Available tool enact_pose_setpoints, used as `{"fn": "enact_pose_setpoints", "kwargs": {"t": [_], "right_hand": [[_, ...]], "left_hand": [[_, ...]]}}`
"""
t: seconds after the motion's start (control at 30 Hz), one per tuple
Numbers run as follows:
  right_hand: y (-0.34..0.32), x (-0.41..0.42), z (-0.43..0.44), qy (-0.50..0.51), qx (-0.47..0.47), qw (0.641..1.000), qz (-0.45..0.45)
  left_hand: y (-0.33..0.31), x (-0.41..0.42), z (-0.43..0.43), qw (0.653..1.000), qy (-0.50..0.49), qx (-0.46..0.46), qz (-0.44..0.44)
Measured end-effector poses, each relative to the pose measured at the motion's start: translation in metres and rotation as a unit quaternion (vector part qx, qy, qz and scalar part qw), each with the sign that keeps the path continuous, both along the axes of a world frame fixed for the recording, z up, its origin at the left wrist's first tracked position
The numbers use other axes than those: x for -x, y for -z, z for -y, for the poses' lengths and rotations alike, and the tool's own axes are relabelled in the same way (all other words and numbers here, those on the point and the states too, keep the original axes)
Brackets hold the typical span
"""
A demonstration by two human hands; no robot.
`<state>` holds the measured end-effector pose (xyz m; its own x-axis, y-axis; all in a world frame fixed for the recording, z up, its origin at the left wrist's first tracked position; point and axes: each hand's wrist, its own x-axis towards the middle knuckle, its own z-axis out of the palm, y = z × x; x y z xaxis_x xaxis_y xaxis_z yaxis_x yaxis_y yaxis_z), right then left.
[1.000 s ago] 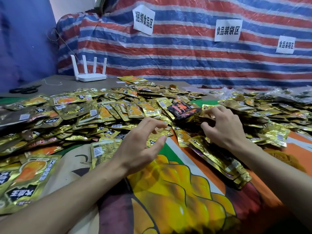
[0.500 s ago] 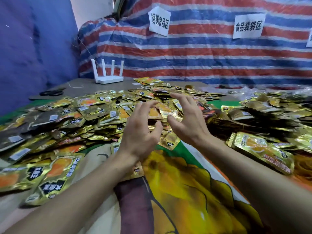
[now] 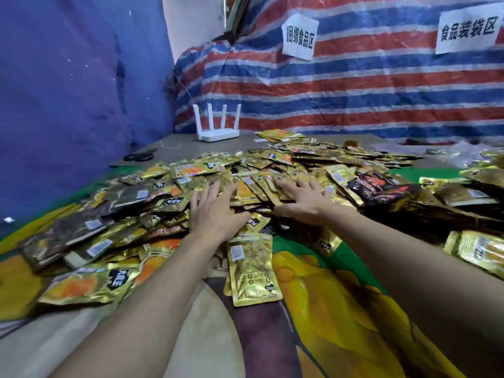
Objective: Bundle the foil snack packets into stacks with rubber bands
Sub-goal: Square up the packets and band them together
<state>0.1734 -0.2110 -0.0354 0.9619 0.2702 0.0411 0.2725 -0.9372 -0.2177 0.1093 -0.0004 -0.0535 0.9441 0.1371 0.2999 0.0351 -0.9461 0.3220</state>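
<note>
Left hand (image 3: 215,212) and right hand (image 3: 306,203), fingers spread wide, cover foil packets (image 3: 191,170) (contact underneath hidden).

Table (image 3: 185,145) under bright printed cloth (image 3: 327,309), heaped gold foil packets (image 3: 191,170), white router (image 3: 218,135), black scissors (image 3: 140,155) at far end

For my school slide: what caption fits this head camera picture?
Left hand and right hand rest on a heap of gold foil snack packets.
</note>
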Motion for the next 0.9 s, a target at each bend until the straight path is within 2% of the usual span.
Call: {"fn": "enact_pose_setpoints", "kwargs": {"t": [0.1,0.2,0.27,0.4,0.6,0.7,0.9], "right_hand": [[0.000,0.000,-0.012,0.006,-0.045,0.999,-0.010],[0.001,-0.001,-0.021,0.014,-0.080,0.997,0.007],[0.007,0.000,-0.022,0.013,-0.101,0.994,0.040],[0.024,0.006,-0.022,0.013,-0.084,0.987,0.140],[0.013,0.022,-0.021,0.032,-0.131,0.967,0.215],[0.006,0.031,-0.016,0.046,-0.192,0.956,0.216],[-0.002,0.047,-0.006,0.021,-0.246,0.931,0.268]], "left_hand": [[0.002,-0.004,0.001,0.997,-0.023,0.042,0.063],[0.004,-0.003,0.004,0.992,-0.041,0.043,0.114],[0.005,-0.002,0.006,0.987,-0.045,0.049,0.146],[-0.001,0.001,0.005,0.971,-0.053,0.081,0.217],[-0.012,0.008,0.007,0.959,-0.057,0.105,0.258],[-0.020,0.014,0.011,0.947,-0.034,0.105,0.301],[-0.030,0.027,0.023,0.918,0.043,0.098,0.382]]}}
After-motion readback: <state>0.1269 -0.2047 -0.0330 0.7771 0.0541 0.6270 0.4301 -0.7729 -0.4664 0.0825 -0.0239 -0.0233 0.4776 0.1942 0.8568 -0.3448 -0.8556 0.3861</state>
